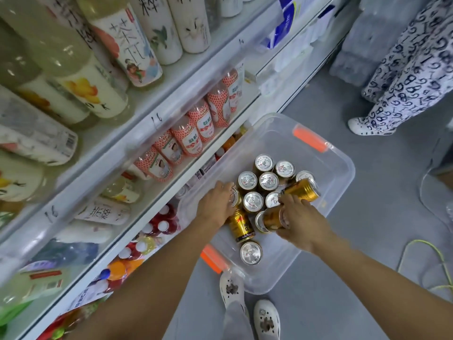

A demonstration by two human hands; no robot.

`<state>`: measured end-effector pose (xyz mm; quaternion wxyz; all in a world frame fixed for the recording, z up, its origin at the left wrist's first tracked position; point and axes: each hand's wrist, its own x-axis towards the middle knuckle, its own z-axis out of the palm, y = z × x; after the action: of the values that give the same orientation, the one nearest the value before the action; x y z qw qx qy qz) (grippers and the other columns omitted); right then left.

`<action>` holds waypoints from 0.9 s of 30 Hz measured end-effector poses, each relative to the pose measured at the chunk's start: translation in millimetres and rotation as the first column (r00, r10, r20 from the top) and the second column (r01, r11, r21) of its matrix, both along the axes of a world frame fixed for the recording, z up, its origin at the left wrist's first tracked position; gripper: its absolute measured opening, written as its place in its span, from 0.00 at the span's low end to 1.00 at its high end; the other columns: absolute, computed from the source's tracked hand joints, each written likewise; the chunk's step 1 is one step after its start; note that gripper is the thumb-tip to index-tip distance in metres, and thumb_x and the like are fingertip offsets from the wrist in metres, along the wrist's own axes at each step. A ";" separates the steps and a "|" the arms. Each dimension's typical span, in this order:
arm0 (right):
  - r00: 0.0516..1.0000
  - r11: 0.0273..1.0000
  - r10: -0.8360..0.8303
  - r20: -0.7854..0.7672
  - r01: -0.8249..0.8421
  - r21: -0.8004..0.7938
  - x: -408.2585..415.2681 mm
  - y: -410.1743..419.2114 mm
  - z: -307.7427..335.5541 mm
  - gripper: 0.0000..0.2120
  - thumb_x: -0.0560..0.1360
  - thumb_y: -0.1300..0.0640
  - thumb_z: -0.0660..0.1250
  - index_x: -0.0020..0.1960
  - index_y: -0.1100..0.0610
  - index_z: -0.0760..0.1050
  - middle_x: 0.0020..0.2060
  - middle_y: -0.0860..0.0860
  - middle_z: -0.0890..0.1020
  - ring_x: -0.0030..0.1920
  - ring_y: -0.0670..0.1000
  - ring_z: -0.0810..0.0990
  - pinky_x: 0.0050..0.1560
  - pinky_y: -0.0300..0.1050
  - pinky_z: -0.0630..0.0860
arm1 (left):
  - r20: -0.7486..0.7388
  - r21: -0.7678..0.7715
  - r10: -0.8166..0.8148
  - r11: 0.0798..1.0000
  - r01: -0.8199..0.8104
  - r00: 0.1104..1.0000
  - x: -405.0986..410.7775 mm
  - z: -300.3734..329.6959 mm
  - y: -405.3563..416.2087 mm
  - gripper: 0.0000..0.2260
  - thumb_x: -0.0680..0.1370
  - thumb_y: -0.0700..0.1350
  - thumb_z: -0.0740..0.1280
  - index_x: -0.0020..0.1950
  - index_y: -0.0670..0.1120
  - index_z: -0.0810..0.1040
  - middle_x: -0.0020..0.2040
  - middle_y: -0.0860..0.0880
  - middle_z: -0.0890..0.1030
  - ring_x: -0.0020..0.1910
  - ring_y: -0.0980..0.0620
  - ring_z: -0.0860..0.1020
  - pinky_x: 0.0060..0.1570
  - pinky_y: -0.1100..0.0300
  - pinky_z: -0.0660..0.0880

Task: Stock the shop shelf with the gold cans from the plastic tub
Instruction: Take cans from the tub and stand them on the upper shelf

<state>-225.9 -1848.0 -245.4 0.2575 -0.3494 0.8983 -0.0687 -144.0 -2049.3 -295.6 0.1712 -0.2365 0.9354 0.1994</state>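
Standing in tub: gold cans (253, 201) clustered upright inside the clear plastic tub (343, 173) on the floor
Right hand (300, 218): grips two cans held sideways
Left hand (217, 203): fingers curled over an upright can
Shelf (152, 153): beside the tub, bottles

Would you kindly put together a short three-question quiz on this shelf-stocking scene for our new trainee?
1. True or false: the plastic tub stands on the floor.
2. What colour are the tub's handles?
A. blue
B. orange
C. green
3. What is the right hand gripping?

Key
1. True; it sits beside the shop shelf.
2. B.
3. Gold cans: one tilted can under the fingers and a second can by the thumb. The left hand rests on an upright can.
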 end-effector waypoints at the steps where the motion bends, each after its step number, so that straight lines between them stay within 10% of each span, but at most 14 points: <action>1: 1.000 0.999 -0.010 0.026 0.012 -0.048 1.6 1.8 9.2 0.32 0.67 0.46 0.74 0.64 0.55 0.64 0.57 0.52 0.75 0.55 0.55 0.74 0.47 0.46 0.72 | -0.037 0.034 0.036 0.999 -0.035 0.999 6.9 16.0 0.1 0.27 0.74 0.46 0.71 0.70 0.49 0.66 0.64 0.46 0.71 0.58 0.45 0.76 0.51 0.52 0.75; 11: 0.885 0.905 0.025 0.466 0.178 -0.386 34.3 3.0 145.0 0.31 0.62 0.56 0.79 0.61 0.47 0.71 0.52 0.41 0.76 0.55 0.47 0.75 0.52 0.33 0.71 | -0.299 0.470 0.578 0.782 -0.409 0.760 134.9 190.1 16.5 0.22 0.68 0.44 0.77 0.57 0.54 0.73 0.49 0.56 0.78 0.43 0.60 0.77 0.41 0.63 0.77; 15: 0.871 0.876 0.199 0.449 0.047 -0.481 56.9 -16.0 198.4 0.36 0.56 0.43 0.76 0.63 0.45 0.73 0.60 0.45 0.78 0.60 0.47 0.76 0.65 0.51 0.72 | -0.405 0.494 0.664 0.738 -0.461 0.629 188.8 247.9 26.0 0.18 0.70 0.48 0.76 0.57 0.56 0.76 0.49 0.56 0.81 0.41 0.58 0.79 0.34 0.64 0.76; 27: 0.705 0.673 0.665 0.248 -0.421 -0.607 162.5 -105.5 361.0 0.30 0.62 0.44 0.76 0.62 0.32 0.70 0.61 0.39 0.75 0.60 0.44 0.75 0.62 0.54 0.73 | -0.627 0.404 0.656 0.735 -0.545 0.420 338.5 389.9 0.8 0.25 0.69 0.50 0.76 0.65 0.54 0.78 0.59 0.56 0.81 0.54 0.61 0.79 0.51 0.66 0.76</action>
<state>-63.4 -1953.5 115.7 0.3649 -0.6367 0.6101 -0.2988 194.5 -2048.6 94.2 -0.2877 -0.4412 0.7561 0.3883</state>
